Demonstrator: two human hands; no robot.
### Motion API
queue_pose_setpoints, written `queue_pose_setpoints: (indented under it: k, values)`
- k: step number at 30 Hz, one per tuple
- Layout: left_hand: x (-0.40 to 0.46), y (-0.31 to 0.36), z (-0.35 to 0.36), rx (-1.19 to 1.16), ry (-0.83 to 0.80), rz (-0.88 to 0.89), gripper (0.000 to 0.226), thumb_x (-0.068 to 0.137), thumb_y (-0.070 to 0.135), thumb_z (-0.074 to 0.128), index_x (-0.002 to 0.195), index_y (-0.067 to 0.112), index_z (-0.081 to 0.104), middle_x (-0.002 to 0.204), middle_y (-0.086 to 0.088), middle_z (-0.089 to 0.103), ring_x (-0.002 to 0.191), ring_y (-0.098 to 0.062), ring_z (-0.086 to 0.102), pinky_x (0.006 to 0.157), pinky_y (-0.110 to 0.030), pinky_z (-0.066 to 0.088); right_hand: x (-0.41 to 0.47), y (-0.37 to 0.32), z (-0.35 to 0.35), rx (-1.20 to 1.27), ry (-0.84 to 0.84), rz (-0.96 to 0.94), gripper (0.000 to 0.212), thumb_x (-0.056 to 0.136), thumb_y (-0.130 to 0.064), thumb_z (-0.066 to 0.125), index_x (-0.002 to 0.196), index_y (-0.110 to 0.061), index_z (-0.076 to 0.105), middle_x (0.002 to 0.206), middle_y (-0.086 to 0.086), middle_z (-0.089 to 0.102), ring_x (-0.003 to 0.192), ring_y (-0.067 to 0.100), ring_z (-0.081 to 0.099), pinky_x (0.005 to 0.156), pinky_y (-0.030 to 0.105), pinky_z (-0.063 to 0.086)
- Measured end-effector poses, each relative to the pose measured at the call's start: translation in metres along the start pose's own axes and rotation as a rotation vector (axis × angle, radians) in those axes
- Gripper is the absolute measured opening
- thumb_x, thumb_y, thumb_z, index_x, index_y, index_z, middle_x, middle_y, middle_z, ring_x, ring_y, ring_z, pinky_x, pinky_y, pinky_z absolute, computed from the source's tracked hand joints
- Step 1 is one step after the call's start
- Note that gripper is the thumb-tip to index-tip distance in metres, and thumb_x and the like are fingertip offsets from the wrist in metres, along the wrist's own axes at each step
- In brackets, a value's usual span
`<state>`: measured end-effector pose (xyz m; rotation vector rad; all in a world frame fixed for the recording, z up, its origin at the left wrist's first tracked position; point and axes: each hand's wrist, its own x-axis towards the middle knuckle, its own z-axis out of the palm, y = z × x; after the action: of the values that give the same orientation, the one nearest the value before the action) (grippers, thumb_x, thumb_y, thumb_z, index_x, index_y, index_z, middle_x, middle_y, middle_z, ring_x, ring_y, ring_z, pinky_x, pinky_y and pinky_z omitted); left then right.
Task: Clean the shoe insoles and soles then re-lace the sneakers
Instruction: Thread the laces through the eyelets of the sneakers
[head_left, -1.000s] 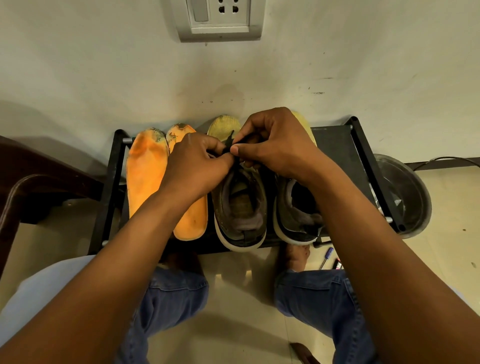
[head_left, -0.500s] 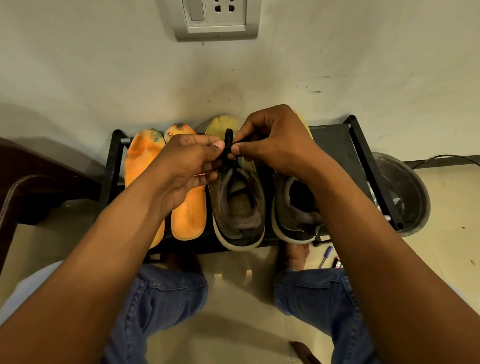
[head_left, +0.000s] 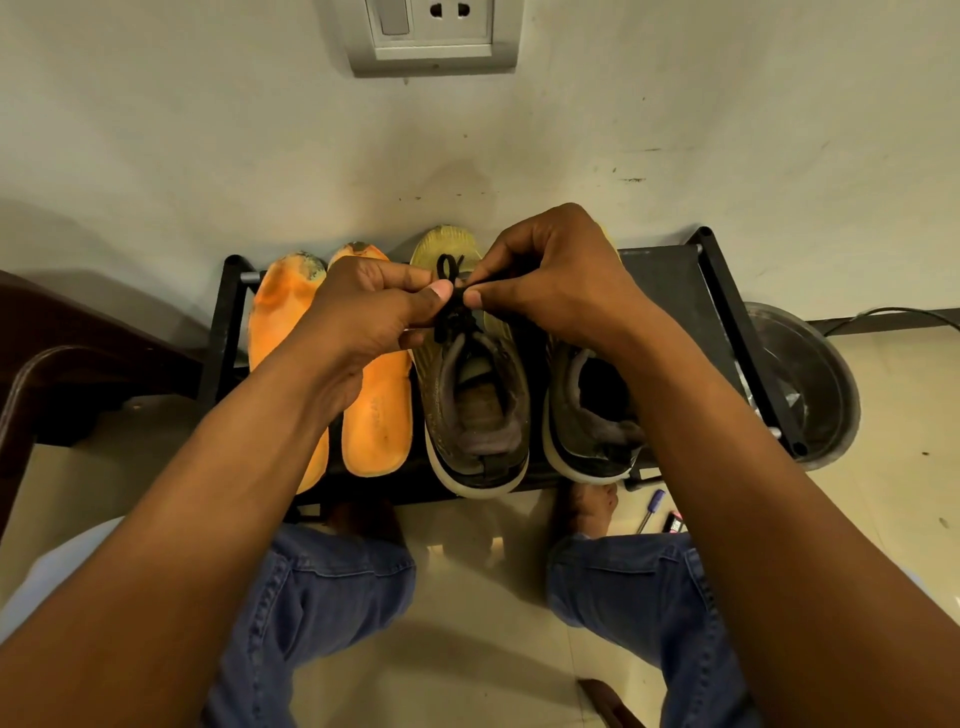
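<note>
Two worn olive sneakers stand side by side on a low black rack, heels towards me: the left sneaker and the right sneaker. Above the left sneaker's tongue, my left hand and my right hand each pinch the black shoelace between thumb and forefinger. A small loop of lace sticks up between my fingertips. Two orange insoles lie flat on the rack to the left of the sneakers. My right forearm hides part of the right sneaker.
A grey metal bowl sits on the floor right of the rack. A pen and a small dark item lie on the tiles near my bare foot. A wall socket is above, dark wooden furniture at left.
My hands have drawn together over the left sneaker, and a lace loop now stands up between the fingertips. My left hand has shifted slightly right, uncovering more of the insoles.
</note>
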<state>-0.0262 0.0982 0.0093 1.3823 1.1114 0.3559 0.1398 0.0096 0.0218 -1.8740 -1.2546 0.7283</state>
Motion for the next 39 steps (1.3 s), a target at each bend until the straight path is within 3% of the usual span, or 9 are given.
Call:
queue_pose_setpoints:
  k: [4, 7, 9, 12, 14, 18, 23, 34, 39]
  values:
    - [0.003, -0.003, -0.002, 0.149, 0.066, 0.074, 0.01, 0.094, 0.019, 0.072, 0.102, 0.02, 0.077, 0.1, -0.004, 0.075, 0.094, -0.017, 0.069, 0.07, -0.029, 0.056, -0.001, -0.002, -0.008, -0.022, -0.065, 0.029, 0.008, 0.074, -0.018, 0.089, 0.076, -0.019, 0.081, 0.07, -0.003, 0.075, 0.069, 0.01, 0.072, 0.076, 0.044, 0.062]
    - [0.006, -0.005, -0.003, 0.223, 0.081, 0.11, 0.011, 0.093, 0.018, 0.073, 0.088, 0.027, 0.076, 0.088, 0.003, 0.074, 0.092, -0.02, 0.069, 0.082, -0.04, 0.058, -0.003, -0.004, -0.018, -0.036, -0.133, 0.04, 0.007, 0.075, -0.015, 0.088, 0.077, -0.017, 0.081, 0.072, -0.002, 0.075, 0.071, 0.009, 0.072, 0.078, 0.041, 0.062]
    - [0.008, -0.009, -0.005, 0.283, 0.099, 0.129, 0.019, 0.093, 0.019, 0.073, 0.079, 0.032, 0.073, 0.082, 0.008, 0.071, 0.088, -0.014, 0.067, 0.086, -0.038, 0.057, -0.005, -0.005, -0.021, -0.049, -0.184, 0.034, 0.007, 0.076, -0.015, 0.087, 0.079, -0.015, 0.081, 0.074, 0.0, 0.076, 0.075, 0.013, 0.073, 0.079, 0.041, 0.062]
    - [0.013, -0.016, -0.008, 0.368, 0.165, 0.131, 0.009, 0.094, 0.024, 0.071, 0.091, 0.023, 0.079, 0.083, -0.002, 0.072, 0.08, -0.016, 0.064, 0.084, -0.039, 0.056, -0.006, -0.006, -0.024, -0.063, -0.253, 0.035, 0.008, 0.076, -0.013, 0.087, 0.081, -0.013, 0.08, 0.077, 0.002, 0.077, 0.077, 0.017, 0.074, 0.08, 0.04, 0.062]
    - [0.017, -0.02, -0.009, 0.421, 0.216, 0.11, 0.016, 0.094, 0.029, 0.07, 0.099, 0.018, 0.081, 0.089, -0.007, 0.074, 0.08, -0.021, 0.062, 0.083, -0.04, 0.055, -0.007, -0.005, -0.026, -0.066, -0.292, 0.04, 0.009, 0.076, -0.012, 0.087, 0.081, -0.013, 0.08, 0.078, 0.001, 0.077, 0.078, 0.015, 0.074, 0.08, 0.037, 0.062]
    - [0.021, -0.025, -0.007, 0.466, 0.288, 0.076, 0.013, 0.09, 0.035, 0.074, 0.095, 0.025, 0.081, 0.097, -0.003, 0.077, 0.097, -0.024, 0.068, 0.088, -0.04, 0.056, -0.008, -0.007, -0.028, -0.08, -0.38, 0.046, 0.009, 0.076, -0.012, 0.087, 0.081, -0.014, 0.08, 0.079, 0.001, 0.077, 0.078, 0.012, 0.072, 0.076, 0.027, 0.059]
    - [0.021, -0.026, -0.002, 0.52, 0.421, 0.021, 0.015, 0.09, 0.035, 0.073, 0.098, 0.024, 0.08, 0.112, -0.004, 0.075, 0.105, -0.028, 0.066, 0.077, -0.03, 0.044, -0.009, -0.01, -0.026, -0.071, -0.446, 0.025, 0.009, 0.077, -0.01, 0.086, 0.077, -0.015, 0.078, 0.078, 0.0, 0.077, 0.075, 0.007, 0.07, 0.071, 0.019, 0.055]
    - [0.021, -0.024, 0.015, 0.481, 0.525, 0.044, 0.013, 0.092, 0.027, 0.07, 0.097, 0.02, 0.08, 0.109, -0.008, 0.076, 0.106, -0.032, 0.066, 0.075, -0.028, 0.036, -0.011, -0.003, -0.021, -0.018, -0.581, -0.004, 0.009, 0.079, -0.004, 0.083, 0.078, -0.01, 0.076, 0.084, 0.013, 0.076, 0.078, 0.02, 0.069, 0.085, 0.049, 0.058]
    - [0.023, -0.024, 0.011, 0.479, 0.5, 0.05, 0.013, 0.092, 0.029, 0.07, 0.093, 0.021, 0.08, 0.106, -0.007, 0.076, 0.104, -0.031, 0.067, 0.076, -0.029, 0.04, -0.012, -0.002, -0.022, -0.021, -0.576, -0.009, 0.008, 0.08, -0.007, 0.083, 0.08, -0.013, 0.077, 0.086, 0.009, 0.077, 0.083, 0.021, 0.073, 0.088, 0.047, 0.059]
